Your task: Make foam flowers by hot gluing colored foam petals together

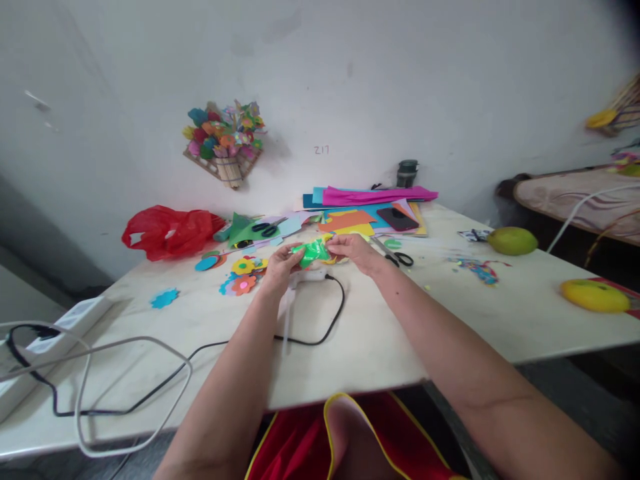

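Note:
My left hand (283, 265) pinches the left end of a small, shiny green plastic packet (314, 251). At the packet's right end are the closed fingertips of my right hand (354, 249). Just below it on the table lies a white glue gun (311, 275) with a black cord and a clear glue stick. Left of my left hand are several flower-shaped paper cutouts (244, 284) in orange, yellow and blue. Scissors with black handles (397, 256) lie right of my right hand. What the packet contains I cannot make out.
A red plastic bag (173, 231) and dark-handled scissors (267, 229) lie at the back left. Coloured sheets (350, 219) and a phone (397, 219) are at the back. A power strip (75, 323) with loose cables occupies the left. Mangoes (513, 241) sit at right.

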Available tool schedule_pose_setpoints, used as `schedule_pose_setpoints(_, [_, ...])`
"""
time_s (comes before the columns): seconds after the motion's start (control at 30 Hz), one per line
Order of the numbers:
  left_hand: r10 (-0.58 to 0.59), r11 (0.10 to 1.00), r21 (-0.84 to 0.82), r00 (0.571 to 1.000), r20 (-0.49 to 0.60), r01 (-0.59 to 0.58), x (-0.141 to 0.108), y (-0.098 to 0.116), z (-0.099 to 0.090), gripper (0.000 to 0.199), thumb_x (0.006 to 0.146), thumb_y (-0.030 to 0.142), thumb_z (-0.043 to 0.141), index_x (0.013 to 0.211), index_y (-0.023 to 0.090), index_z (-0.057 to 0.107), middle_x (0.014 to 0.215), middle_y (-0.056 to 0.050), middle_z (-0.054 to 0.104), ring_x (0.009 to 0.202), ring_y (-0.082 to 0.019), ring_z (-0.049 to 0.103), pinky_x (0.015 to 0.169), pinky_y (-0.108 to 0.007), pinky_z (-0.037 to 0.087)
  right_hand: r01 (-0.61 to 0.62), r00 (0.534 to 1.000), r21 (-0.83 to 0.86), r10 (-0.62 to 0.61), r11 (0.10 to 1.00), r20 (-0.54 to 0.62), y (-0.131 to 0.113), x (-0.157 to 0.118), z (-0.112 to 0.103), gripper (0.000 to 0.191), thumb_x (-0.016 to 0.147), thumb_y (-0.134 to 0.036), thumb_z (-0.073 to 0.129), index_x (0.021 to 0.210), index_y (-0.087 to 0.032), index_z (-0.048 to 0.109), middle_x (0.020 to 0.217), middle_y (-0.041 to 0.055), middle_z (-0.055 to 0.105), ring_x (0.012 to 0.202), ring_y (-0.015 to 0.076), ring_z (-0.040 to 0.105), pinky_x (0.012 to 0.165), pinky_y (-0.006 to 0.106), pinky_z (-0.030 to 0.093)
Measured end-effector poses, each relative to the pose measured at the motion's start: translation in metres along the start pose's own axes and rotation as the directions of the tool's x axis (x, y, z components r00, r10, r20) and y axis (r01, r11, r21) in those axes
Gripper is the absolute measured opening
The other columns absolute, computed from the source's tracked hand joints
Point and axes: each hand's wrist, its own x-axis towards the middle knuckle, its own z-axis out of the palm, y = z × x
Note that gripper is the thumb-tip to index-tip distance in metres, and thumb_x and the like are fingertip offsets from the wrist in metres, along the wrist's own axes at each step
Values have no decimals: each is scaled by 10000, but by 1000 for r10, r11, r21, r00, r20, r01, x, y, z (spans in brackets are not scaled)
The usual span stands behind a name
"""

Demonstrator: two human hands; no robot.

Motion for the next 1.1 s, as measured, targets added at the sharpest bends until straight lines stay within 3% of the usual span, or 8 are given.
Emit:
schedule_pose_setpoints(0.37, [-16, 1000, -26, 1000, 4, 16, 0, -1, -2, 425, 559, 332, 748, 913, 152, 595, 666, 8, 625, 575, -101, 586, 563, -233, 500, -29, 999, 30, 30, 999, -26, 5, 3, 2, 195, 596, -162, 646, 783, -146, 594, 579, -14, 622, 520, 101, 573, 518, 226, 449])
schedule_pose_setpoints(0.8, [27, 999, -19, 1000, 9, -27, 3, -1, -5, 399, 571, 326, 740, 894, 157, 577, 636, 14, 612, 568, -105, 584, 573, -249, 506, 14, 996, -17, -15, 1000, -90, 0, 0, 10, 120, 593, -160, 627, 706, -153, 586, 541, -27, 599, 497, 87, 552, 497, 211, 445])
schedule_pose_setpoints(0.93, [35, 999, 25, 999, 15, -35, 2, -1, -5, 402, 597, 343, 722, 927, 166, 577, 660, 11, 606, 581, -103, 577, 568, -244, 495, 22, 995, -31, -25, 999, -98, -1, -1, 11, 129, 598, -165, 620, 723, -153, 590, 543, -26, 596, 506, 89, 552, 498, 211, 441])
schedule_pose_setpoints(1.1, [131, 972, 188, 990, 51, -138, -2, 3, -1, 426, 662, 381, 657, 1035, 189, 584, 825, -24, 604, 591, -78, 530, 484, -187, 420, 52, 995, -40, -55, 998, -85, 4, 0, 12, 166, 597, -192, 631, 749, -160, 576, 562, -22, 601, 514, 105, 560, 508, 232, 449])
